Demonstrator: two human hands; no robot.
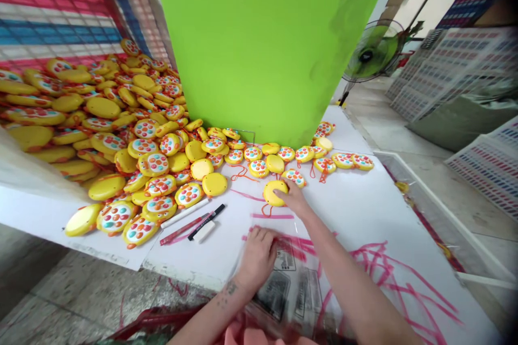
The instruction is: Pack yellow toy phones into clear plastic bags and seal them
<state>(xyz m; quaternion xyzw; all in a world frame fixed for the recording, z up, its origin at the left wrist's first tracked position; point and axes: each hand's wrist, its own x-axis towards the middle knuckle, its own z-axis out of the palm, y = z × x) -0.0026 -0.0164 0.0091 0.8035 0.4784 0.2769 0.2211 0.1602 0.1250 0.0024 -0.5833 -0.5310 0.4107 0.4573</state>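
Note:
My right hand (295,198) grips a yellow turtle-shaped toy (275,194) at its right edge, thumb on top. The toy's plain yellow back faces up, and an orange cord loop (267,210) lies below it. My left hand (259,250) is nearer to me, its fingers curled at the upper left edge of a clear plastic bag (285,259) with black print. Its fingertips are partly hidden. More such toys, some showing white faces with coloured dots, lie in a row (259,168) just beyond my right hand.
A large heap of the toys (141,129) spills from a container at left. Markers (206,221) lie left of my hands. A tall green panel (267,48) stands behind the row. Pink strokes mark the white tabletop (356,210). A fan (368,56) stands at back right.

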